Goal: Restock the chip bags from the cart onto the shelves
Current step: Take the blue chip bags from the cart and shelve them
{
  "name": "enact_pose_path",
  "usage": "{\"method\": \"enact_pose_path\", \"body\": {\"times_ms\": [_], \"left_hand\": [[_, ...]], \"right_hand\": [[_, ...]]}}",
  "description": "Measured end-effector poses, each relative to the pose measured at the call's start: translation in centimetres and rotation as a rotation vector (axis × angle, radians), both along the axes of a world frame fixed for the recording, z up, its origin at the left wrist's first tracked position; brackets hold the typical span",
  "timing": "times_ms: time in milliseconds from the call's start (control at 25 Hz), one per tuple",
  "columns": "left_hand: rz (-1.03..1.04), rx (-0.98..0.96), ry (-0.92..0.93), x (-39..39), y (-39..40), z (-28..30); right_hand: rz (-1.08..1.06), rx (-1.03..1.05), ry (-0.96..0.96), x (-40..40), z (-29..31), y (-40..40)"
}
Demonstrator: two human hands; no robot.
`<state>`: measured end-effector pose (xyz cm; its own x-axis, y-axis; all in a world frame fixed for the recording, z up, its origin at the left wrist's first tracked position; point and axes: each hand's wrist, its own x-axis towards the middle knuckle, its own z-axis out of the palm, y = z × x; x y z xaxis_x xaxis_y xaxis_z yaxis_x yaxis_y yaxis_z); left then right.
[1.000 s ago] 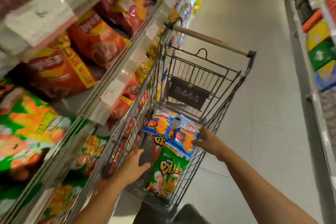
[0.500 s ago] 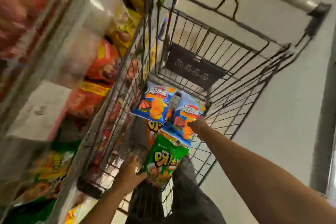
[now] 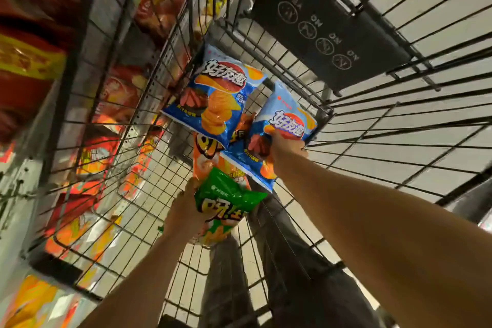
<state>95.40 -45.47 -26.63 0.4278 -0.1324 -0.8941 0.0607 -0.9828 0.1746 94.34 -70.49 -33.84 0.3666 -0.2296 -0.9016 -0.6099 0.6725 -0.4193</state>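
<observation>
Reaching into the wire cart (image 3: pixel 127 141), the left hand (image 3: pixel 186 210) clutches a green chip bag (image 3: pixel 226 207), the right hand (image 3: pixel 286 150) grips a blue one (image 3: pixel 279 125).

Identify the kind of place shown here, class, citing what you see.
Most likely a supermarket aisle: a wire shopping cart holding blue chip bags, beside shelves packed with red snack bags.

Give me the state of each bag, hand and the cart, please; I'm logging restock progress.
left hand: gripping the green bag.
green bag: held, in the cart.
right hand: gripping a blue bag.
right blue bag: held, in the cart.
left blue bag: lying loose, untouched.
orange bag: mostly buried under others.
cart: still holds bags.
</observation>
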Motion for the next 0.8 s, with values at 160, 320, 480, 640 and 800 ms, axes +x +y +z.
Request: {"method": "enact_pose_path", "body": {"times_ms": [160, 320, 480, 640, 800], "left_hand": [[-0.013, -0.024, -0.020, -0.3, 0.6, 2.0], [0.180, -0.182, -0.122, 1.0, 2.3, 6.4], [0.372, -0.331, -0.247, 1.8, 4.4, 12.1], [0.493, -0.458, -0.515, 0.1, 6.4, 18.7], [0.626, -0.717, -0.643, -3.8, 9.1, 27.2]], "right_hand": [[0.015, 0.025, 0.372, 0.2, 0.6, 1.1], [-0.009, 0.248, 0.329, 1.2, 4.3, 1.2], [-0.083, 0.261, 0.150, 0.8, 9.9, 1.2], [-0.029, 0.276, -0.179, -0.8, 17.5, 2.6], [-0.060, 0.129, -0.387, -4.2, 26.5, 5.3]]}}
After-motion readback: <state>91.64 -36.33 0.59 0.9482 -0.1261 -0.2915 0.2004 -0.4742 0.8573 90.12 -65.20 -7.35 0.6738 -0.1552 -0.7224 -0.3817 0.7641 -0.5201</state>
